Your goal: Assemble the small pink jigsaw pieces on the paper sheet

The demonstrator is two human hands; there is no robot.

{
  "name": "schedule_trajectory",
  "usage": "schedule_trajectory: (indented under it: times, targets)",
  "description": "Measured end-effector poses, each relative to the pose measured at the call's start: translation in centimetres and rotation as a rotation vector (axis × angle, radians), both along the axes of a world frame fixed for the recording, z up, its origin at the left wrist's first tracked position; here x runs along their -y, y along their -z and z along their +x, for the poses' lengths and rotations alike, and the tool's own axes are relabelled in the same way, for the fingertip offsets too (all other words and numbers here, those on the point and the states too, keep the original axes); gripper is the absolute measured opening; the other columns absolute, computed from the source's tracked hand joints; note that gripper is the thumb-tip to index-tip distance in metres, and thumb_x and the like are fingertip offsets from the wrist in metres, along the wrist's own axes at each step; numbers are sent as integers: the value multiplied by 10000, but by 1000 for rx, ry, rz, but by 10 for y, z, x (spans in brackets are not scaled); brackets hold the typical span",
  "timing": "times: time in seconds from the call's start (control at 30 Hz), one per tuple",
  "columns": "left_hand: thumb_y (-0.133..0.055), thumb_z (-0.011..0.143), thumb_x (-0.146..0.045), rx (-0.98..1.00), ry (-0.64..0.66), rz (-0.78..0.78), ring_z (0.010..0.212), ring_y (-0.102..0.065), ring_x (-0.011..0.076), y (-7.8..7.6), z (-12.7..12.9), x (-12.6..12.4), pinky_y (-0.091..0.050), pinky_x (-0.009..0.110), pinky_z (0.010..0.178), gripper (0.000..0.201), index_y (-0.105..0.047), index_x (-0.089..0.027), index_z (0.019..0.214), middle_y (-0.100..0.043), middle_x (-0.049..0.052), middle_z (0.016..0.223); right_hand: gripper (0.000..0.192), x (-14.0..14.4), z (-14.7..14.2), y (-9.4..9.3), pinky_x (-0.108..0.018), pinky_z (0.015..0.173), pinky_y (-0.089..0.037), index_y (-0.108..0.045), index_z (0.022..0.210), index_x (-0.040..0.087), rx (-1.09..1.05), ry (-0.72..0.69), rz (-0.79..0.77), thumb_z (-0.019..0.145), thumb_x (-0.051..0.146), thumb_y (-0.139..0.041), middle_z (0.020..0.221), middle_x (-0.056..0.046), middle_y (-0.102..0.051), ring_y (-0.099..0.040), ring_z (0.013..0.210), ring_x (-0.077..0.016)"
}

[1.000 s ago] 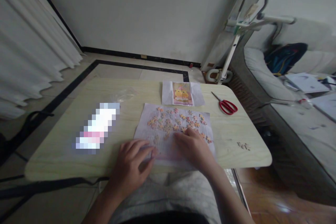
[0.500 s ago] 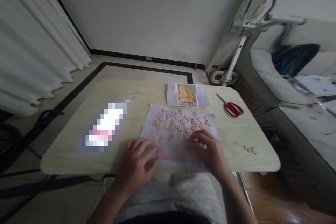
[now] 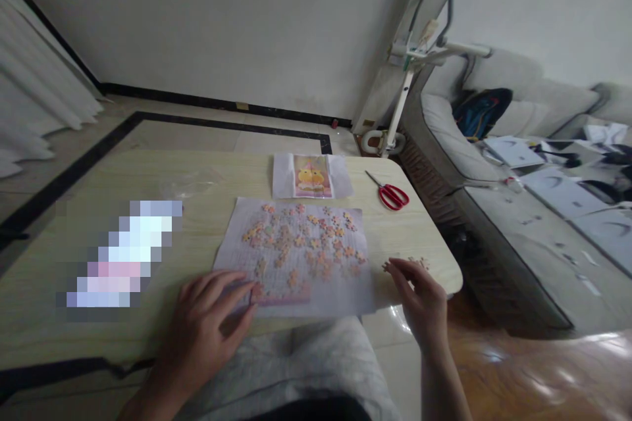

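Note:
My left hand (image 3: 210, 316) rests at the near left of the white sheet (image 3: 340, 296). Its thumb and index fingertip close around a pink jigsaw piece (image 3: 256, 293) at the left end of a joined pink strip (image 3: 284, 296). Off the sheet's right side, my right hand (image 3: 422, 293) pinches a small jigsaw piece (image 3: 386, 267). Just behind those fingers lies a small group of pieces (image 3: 419, 262), partly hidden by the hand. Many loose orange and pink pieces (image 3: 323, 263) are spread over the sheet.
A picture of yellow chicks (image 3: 312, 176) lies behind the sheet, with red-handled scissors (image 3: 390, 195) to its right. A blurred-out bright object (image 3: 133, 250) and clear plastic (image 3: 190, 183) are on the left of the wooden table (image 3: 197, 227). A sofa (image 3: 508, 243) stands at the right.
My right hand has moved right, from the sheet to the small group of pieces beside it. My left hand stays by the sheet's near left. The view has turned right.

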State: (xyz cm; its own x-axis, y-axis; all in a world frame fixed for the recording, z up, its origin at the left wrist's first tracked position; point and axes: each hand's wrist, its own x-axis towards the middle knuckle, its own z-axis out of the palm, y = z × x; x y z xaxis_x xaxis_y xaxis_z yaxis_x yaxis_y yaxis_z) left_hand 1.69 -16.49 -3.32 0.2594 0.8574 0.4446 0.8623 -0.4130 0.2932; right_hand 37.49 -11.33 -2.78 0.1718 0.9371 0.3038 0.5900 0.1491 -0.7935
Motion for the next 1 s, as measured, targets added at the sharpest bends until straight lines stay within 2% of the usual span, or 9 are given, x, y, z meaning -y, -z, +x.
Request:
schedule_trajectory:
  times: [0.17, 0.43, 0.57, 0.73, 1.0]
  targets:
    - [-612, 845, -288, -2, 0, 15, 1015, -593, 277, 3, -2, 0, -416, 441, 857, 214, -650, -257, 1054, -662, 62, 1067, 155, -12, -11, 4, -314, 624, -507, -721, 902, 203, 40, -5, 27, 833, 329, -662, 767, -36, -701, -609, 670, -183]
    - [-621, 839, -270, -14, -1, 9, 1020, -587, 277, 4, -2, -1, -417, 441, 861, 237, -634, -253, 1075, -657, 68, 1080, 122, -48, -35, -3, -325, 668, -501, -730, 870, 205, 169, -110, 27, 837, 265, -630, 753, -43, -687, -597, 686, -188]
    - [-619, 841, -262, -10, 9, 15, 1019, -578, 274, 3, -1, -1, -414, 439, 868, 227, -639, -245, 1066, -654, 70, 1069, 112, -56, -41, -3, -347, 727, -503, -729, 863, 199, 224, -171, 5, 840, 221, -622, 816, -63, -702, -616, 768, -213]
    - [-623, 842, -259, -13, 5, 3, 1024, -576, 274, 2, -1, 0, -411, 435, 869, 217, -646, -229, 1056, -648, 75, 1070, 140, -60, -38, -1, -394, 811, -495, -722, 935, 198, 350, -224, 75, 880, 240, -601, 933, -85, -712, -591, 893, -248]
    - [-620, 858, -248, -11, 4, 9, 1030, -554, 271, 1, 0, 1, -398, 446, 872, 208, -627, -223, 1065, -634, 83, 1072, 203, -75, -44, -2, -395, 845, -485, -729, 1031, 188, 462, -245, 84, 876, 256, -616, 974, -99, -665, -567, 921, -257]
